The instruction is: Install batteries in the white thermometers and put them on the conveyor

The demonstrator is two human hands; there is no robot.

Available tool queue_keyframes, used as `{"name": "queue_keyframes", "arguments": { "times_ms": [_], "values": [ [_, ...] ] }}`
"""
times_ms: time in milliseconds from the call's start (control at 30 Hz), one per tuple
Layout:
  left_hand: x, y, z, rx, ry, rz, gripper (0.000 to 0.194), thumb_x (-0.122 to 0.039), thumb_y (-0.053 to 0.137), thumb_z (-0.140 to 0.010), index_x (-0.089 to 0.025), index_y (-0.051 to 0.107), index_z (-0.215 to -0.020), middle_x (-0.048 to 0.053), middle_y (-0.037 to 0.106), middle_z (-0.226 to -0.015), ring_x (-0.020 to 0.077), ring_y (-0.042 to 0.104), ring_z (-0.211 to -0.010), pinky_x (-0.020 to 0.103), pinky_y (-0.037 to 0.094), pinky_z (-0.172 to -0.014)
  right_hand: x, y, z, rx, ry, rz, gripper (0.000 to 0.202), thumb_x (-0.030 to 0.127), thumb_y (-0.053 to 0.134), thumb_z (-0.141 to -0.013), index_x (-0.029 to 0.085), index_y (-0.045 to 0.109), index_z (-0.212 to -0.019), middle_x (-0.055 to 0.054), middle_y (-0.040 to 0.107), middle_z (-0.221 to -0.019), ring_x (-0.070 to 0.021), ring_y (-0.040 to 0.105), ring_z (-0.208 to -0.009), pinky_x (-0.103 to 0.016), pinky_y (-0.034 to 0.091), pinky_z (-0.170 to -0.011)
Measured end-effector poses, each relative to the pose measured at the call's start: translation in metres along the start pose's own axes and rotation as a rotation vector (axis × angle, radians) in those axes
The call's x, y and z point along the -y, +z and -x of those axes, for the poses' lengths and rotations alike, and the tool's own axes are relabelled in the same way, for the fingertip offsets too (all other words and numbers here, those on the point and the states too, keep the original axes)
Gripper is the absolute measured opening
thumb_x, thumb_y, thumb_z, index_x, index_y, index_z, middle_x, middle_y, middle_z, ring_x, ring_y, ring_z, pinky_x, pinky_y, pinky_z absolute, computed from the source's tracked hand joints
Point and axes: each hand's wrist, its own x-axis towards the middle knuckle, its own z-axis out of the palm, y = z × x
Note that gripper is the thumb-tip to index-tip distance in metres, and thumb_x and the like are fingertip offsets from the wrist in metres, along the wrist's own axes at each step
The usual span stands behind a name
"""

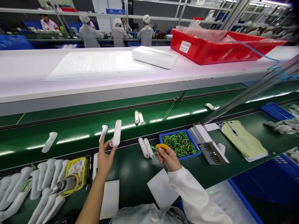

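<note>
My left hand (pixel 105 158) grips the lower end of a white plastic casing (pixel 117 130), held upright in front of the green conveyor belt. A yellow cover, apparently a finger cot (pixel 162 146), is on a finger of my right hand (pixel 168 158). Pinched in that hand is a thin green strip (pixel 153 147), similar to the many green pieces in the blue tray (pixel 195 146) beside it. Two white casings (pixel 143 148) lie side by side on the green bench, just left of the strip. Another white piece (pixel 103 132) is behind my left fingers.
White handle-shaped casings (pixel 46 174) crowd the left bench near a yellow basket (pixel 84 174). Two short casings (pixel 139 118) sit on the conveyor (pixel 79 137). A white shelf (pixel 93 88) crosses ahead, bearing a red bin (pixel 193 49). Co-workers (pixel 146 31) are beyond.
</note>
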Motion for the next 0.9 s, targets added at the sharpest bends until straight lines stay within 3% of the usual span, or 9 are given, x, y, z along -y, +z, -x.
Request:
{"name": "queue_keyframes", "arguments": {
  "times_ms": [67,200,300,367,467,533,600,733,900],
  "values": [
    [-0.02,-0.011,0.013,-0.113,-0.079,0.281,0.08,-0.03,0.076,-0.067,-0.027,0.038,-0.138,0.007,0.067,-0.11,0.0205,0.059,-0.107,0.033,0.044,-0.094,0.003,0.015,0.014,0.047,-0.021,-0.007,0.036,0.048,0.075,-0.068,0.017,0.062,-0.08,0.003,0.052,-0.058,-0.0045,0.038,-0.039,-0.021,0.03,-0.039],
    [-0.053,-0.018,0.037,-0.316,-0.2,0.841,0.043,-0.041,0.068,-0.073,-0.022,0.061,-0.111,0.003,0.063,-0.096,0.0128,0.059,-0.09,0.022,0.049,-0.079,0.007,0.042,0.047,0.124,-0.059,-0.012,0.033,0.046,0.073,-0.071,0.017,0.061,-0.079,0.003,0.053,-0.059,-0.0045,0.038,-0.04,-0.021,0.031,-0.041],
    [-0.076,-0.02,0.053,-0.189,-0.335,1.139,0.035,-0.046,0.053,-0.084,-0.019,0.063,-0.104,0.001,0.053,-0.079,0.009,0.052,-0.068,0.018,0.047,-0.057,0.01,0.066,0.077,0.254,-0.164,0.086,0.029,0.047,0.065,-0.079,0.018,0.062,-0.08,0.002,0.053,-0.059,-0.0063,0.038,-0.042,-0.022,0.031,-0.041],
    [-0.093,-0.022,0.064,-0.113,-0.38,1.238,0.032,-0.042,0.044,-0.09,-0.018,0.062,-0.103,0.001,0.049,-0.075,0.0077,0.048,-0.061,0.015,0.041,-0.047,0.012,0.083,0.099,0.365,-0.339,0.251,0.025,0.042,0.057,-0.087,0.018,0.063,-0.081,-0.001,0.056,-0.066,-0.0096,0.047,-0.05,-0.024,0.037,-0.046],
    [-0.116,-0.027,0.076,-0.098,-0.357,1.273,0.035,-0.038,0.033,-0.094,-0.018,0.06,-0.101,0.001,0.047,-0.074,0.0074,0.045,-0.057,0.015,0.04,-0.043,0.011,0.103,0.124,0.437,-0.703,0.56,0.016,0.026,0.049,-0.092,0.019,0.063,-0.088,-0.005,0.062,-0.081,-0.0138,0.056,-0.07,-0.027,0.044,-0.062],
    [-0.127,-0.031,0.082,-0.098,-0.3,1.259,0.033,-0.039,0.033,-0.094,-0.019,0.059,-0.098,0.001,0.047,-0.074,0.0079,0.044,-0.057,0.015,0.04,-0.043,0.009,0.111,0.132,0.408,-0.838,0.709,0.013,0.023,0.047,-0.093,0.019,0.06,-0.094,-0.006,0.062,-0.086,-0.0148,0.056,-0.074,-0.028,0.044,-0.066],
    [-0.134,-0.035,0.087,-0.074,-0.229,1.24,0.029,-0.041,0.04,-0.091,-0.02,0.059,-0.096,0.001,0.048,-0.074,0.0085,0.044,-0.058,0.015,0.041,-0.042,0.006,0.114,0.135,0.388,-0.746,0.773,0.014,0.031,0.052,-0.091,0.019,0.056,-0.097,-0.003,0.059,-0.079,-0.0144,0.052,-0.068,-0.028,0.043,-0.062],
    [-0.141,-0.038,0.096,0.066,-0.167,1.184,0.028,-0.045,0.051,-0.085,-0.021,0.058,-0.096,0.002,0.049,-0.074,0.0092,0.043,-0.058,0.015,0.039,-0.04,0.003,0.114,0.132,0.532,-0.282,0.662,0.024,0.038,0.06,-0.084,0.02,0.049,-0.096,0.003,0.048,-0.071,-0.0106,0.044,-0.058,-0.024,0.039,-0.055],
    [-0.142,-0.039,0.098,0.006,-0.213,1.241,0.026,-0.042,0.044,-0.09,-0.02,0.057,-0.094,0.001,0.048,-0.075,0.0087,0.044,-0.059,0.015,0.041,-0.043,0.007,0.112,0.126,0.573,-0.137,0.402,0.025,0.039,0.059,-0.084,0.021,0.05,-0.098,0.0,0.052,-0.084,-0.0108,0.049,-0.067,-0.026,0.044,-0.064]
  ]
}}
